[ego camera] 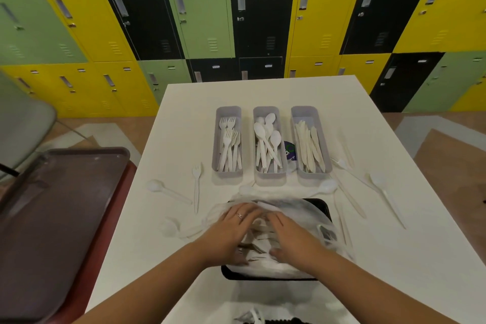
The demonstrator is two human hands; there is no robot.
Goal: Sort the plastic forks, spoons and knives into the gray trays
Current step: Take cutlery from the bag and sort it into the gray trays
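Lockers in yellow, green and black fill the wall behind a white surface [184,118] where three gray trays stand side by side. Forks lie in the left tray [227,110], spoons in the middle tray [266,110] and knives in the right tray [305,110], so the sorting looks well along but unfinished.

Both hands are down in a black bin [324,204] close to the person, which is lined or covered with thin clear plastic and holds a heap of white cutlery. The left hand [231,231] and right hand [292,237] lie palm down with fingers spread and reaching in; whether either has pinched a piece I cannot tell, since the fingertips are buried in the heap.

To do this step well, it seems best to single out one kind at a time, lift each piece by its handle, and pull it free of the plastic film so nothing drags out with it. White on white makes the shapes hard to read, so checking the head of each piece before dropping it would help.

Loose pieces are scattered around: a fork [196,187] and a spoon [157,187] left of the bin, several more spoons and knives on the right [381,184]. A dark serving tray [52,218] sits off to the left, clear of the work. The crumpled film is the main nuisance.
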